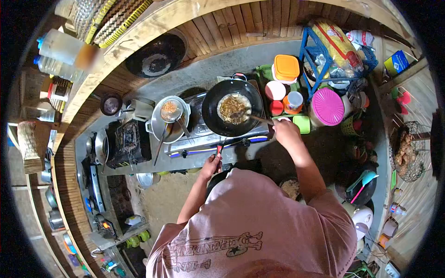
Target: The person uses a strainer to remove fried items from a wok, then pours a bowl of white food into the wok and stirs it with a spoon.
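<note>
This looked like a home kitchen: 1 wok (213, 103) sat on a stove (200, 147), 1 blackened pan (156, 62) hung by the slatted wall (232, 28), and lidded tubs (327, 106) stood beside a blue rack (303, 44).

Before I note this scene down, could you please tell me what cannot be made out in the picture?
All in the head view:
Burner beneath the wok: hidden by the wok.
Grip end of the utensil: covered by the right hand.
Whatever is under the pink lid: hidden by the lid.
Lettering on the yellow bag: too small to read.
</note>
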Demonstrator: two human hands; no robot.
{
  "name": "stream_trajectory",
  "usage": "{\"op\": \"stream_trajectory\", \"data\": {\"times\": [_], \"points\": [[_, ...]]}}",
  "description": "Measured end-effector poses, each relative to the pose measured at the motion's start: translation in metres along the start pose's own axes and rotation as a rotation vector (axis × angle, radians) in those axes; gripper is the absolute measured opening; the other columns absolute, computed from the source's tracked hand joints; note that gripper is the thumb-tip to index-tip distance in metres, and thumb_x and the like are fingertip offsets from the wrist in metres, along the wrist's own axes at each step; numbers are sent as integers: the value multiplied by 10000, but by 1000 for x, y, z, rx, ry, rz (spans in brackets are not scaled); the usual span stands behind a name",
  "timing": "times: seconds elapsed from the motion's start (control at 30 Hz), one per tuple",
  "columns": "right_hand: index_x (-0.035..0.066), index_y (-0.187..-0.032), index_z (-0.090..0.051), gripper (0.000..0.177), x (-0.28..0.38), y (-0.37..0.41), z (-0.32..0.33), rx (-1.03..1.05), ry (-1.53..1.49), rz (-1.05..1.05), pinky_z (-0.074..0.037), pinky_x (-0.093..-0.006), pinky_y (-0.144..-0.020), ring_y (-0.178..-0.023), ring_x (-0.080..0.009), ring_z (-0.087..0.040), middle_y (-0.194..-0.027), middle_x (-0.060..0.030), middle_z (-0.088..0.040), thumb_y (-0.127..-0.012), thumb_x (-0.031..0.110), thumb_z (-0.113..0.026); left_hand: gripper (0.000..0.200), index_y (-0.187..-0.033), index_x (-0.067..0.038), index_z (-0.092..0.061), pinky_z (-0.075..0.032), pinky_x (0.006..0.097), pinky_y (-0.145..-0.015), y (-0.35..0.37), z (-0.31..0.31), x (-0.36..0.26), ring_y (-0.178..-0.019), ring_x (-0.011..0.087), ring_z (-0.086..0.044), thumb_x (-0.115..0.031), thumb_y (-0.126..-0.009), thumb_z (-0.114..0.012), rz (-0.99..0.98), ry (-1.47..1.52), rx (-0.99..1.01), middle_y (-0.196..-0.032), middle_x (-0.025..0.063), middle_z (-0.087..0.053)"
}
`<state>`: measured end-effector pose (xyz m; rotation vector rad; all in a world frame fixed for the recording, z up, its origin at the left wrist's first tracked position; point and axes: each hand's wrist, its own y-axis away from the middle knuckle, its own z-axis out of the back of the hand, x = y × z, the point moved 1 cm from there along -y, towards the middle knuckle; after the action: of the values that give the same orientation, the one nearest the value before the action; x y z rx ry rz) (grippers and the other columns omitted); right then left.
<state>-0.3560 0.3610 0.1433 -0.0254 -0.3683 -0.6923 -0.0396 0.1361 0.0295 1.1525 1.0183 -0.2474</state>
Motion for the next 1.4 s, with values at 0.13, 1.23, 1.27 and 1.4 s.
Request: {"op": "stream_trajectory", "data": {"times": [0.13,1.23,1.27,1.4], "points": [[58,-1094,-628,225,1,-29,21,-22,49,-90,-544,-499,-707,-819,-360,-697,-855,-171,-704,-931,171,-524,398,-970,-63,-549,-389,255,-463,2,3,1,-509,100,-481,-460,-999,-539,4,62,36,-654,6,-521],[118,-1135,-720,288,62,-22,-76,8,-403,-266,-495,-436,-847,-901,-352,-653,-936,-195,-696,-884,184,-596,416,-925,-66,-613,-360,272,-525,-63,82,38,-576,96,-448,-471,-992,-550,-90,38,205,-673,-20,-528],[115,-1133,-720,283,72,-18,-64,-108,-239,-68,-495,-444,-838,-885,-351,-650,-907,-187,-694,-888,184,-598,432,-949,-53,-625,-379,274,-548,-62,85,35,-607,98,-471,-478,-987,-555,-139,-59,191,-698,-9,-549],[140,-1234,-658,356,116,-5,-17,-232,50,29,-520,-476,-718,-815,-377,-661,-859,-184,-684,-885,188,-603,476,-995,-47,-665,-425,273,-654,-64,93,31,-716,102,-510,-517,-945,-614,-96,-42,246,-839,-4,-642]]}}
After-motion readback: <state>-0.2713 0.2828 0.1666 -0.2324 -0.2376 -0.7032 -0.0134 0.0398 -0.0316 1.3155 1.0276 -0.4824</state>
